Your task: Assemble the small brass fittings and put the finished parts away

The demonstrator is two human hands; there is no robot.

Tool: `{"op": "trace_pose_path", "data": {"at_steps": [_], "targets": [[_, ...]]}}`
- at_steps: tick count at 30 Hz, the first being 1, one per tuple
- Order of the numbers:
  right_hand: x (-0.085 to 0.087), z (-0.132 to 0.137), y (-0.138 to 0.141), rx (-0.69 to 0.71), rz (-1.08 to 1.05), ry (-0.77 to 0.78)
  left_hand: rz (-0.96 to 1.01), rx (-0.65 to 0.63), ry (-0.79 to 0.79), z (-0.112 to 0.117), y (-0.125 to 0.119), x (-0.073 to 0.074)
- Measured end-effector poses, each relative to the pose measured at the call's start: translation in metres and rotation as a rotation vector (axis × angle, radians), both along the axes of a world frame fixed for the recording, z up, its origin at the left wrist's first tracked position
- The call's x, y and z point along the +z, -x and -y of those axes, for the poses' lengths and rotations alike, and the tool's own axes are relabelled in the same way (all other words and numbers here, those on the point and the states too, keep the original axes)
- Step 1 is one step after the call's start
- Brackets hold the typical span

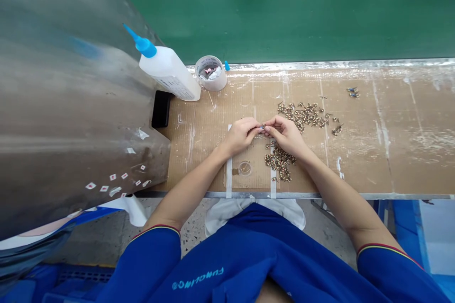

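Observation:
My left hand point(242, 135) and my right hand point(284, 133) meet fingertip to fingertip over the cardboard-covered bench. Pinched between them is a tiny part point(262, 127) with a bluish bit; it is too small to name. A loose pile of small brown-and-black patterned pieces point(308, 115) spreads just beyond my right hand. A second pile of similar pieces point(280, 161) lies below my right wrist. Between two strips of white tape, a small clear round dish point(244, 168) sits on the cardboard, nearer to me than my left hand.
At the left stand a white bottle with a blue nozzle point(172, 73), a round tub point(211, 74) with scraps in it and a black box point(161, 109). A metal panel point(88, 104) rises on the left. Two bluish pieces point(353, 92) lie at the right; a green surface point(284, 9) runs behind.

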State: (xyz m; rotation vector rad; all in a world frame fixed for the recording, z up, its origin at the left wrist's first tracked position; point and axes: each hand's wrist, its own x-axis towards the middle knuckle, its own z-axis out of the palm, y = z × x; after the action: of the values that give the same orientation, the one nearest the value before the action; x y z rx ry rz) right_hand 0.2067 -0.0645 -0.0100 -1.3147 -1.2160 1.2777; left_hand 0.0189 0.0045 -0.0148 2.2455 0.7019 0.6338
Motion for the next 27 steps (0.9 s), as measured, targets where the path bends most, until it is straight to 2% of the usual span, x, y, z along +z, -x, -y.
{"op": "trace_pose_path", "data": {"at_steps": [3, 6, 16, 22, 27], "targets": [[0.001, 0.001, -0.001, 0.004, 0.015, -0.003, 0.010, 0.030, -0.134, 0.000, 0.002, -0.003], [0.001, 0.002, -0.002, -0.005, 0.037, -0.018, 0.001, 0.034, -0.187, -0.001, 0.004, -0.003], [0.003, 0.003, 0.000, -0.047, 0.107, -0.044, 0.003, 0.031, -0.217, 0.000, 0.004, -0.005], [0.017, 0.004, -0.001, -0.083, 0.145, -0.064, -0.022, 0.043, -0.236, -0.003, 0.007, -0.003], [0.025, -0.005, -0.024, -0.212, 0.265, -0.143, -0.040, 0.044, -0.202, -0.009, 0.012, 0.002]]}}
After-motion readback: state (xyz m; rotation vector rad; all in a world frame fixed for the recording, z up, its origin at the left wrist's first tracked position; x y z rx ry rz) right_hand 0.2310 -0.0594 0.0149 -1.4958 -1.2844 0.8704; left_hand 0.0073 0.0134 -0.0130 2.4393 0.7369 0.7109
